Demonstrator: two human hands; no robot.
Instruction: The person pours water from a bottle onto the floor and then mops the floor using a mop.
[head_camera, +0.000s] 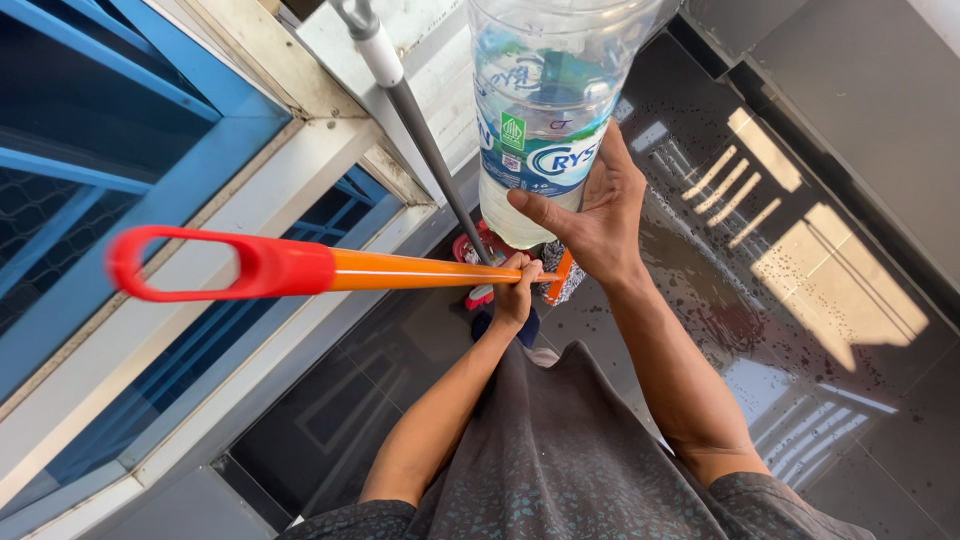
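The left hand (517, 290) is closed in a fist around the orange pole (420, 271) of a mop, gripping it partway along the shaft; the pole's red loop handle (215, 265) juts toward the camera to the left of the fist, while the mop end (560, 275) shows just beyond the hand, low against the dark, wet tiled floor (800, 320). The right hand (595, 215) is curled against the side and bottom of a large clear plastic water bottle (545, 110) with a blue and green label, thumb across the front, fingers behind, holding the bottle raised so that it stands directly above and touching the palm. The two hands are close together, the bottle just above and to the right of the left fist. A grey pole (425, 140) with a white collar slants past the bottle's left side. A blue-framed window (150, 150) runs along the left.
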